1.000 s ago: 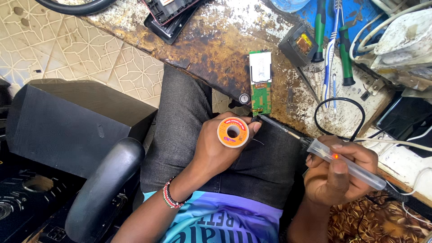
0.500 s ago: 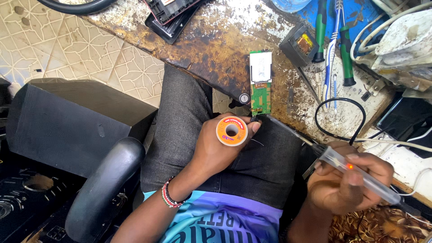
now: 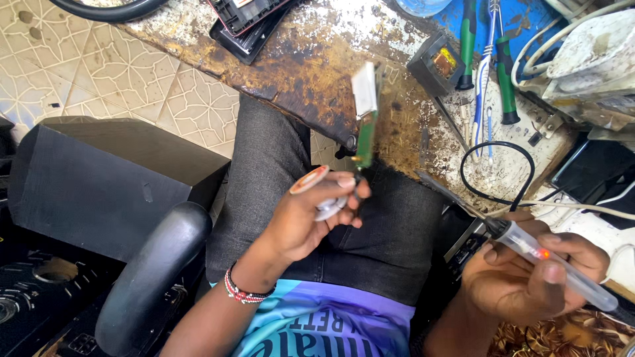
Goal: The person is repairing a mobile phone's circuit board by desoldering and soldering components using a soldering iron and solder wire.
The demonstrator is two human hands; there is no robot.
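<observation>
We look down at our lap and a stained worktop (image 3: 311,73). Our left hand (image 3: 311,215) is clenched in a grip on a spool of solder (image 3: 309,179) with an orange rim, and its fingertips also pinch the lower end of a narrow green circuit board (image 3: 366,122), which stands on edge over the worktop's near edge. Our right hand (image 3: 532,274) grasps a soldering iron (image 3: 552,261) with a clear handle, its tip angled up-left, well apart from the board. Screwdrivers (image 3: 506,73) lie farther back.
</observation>
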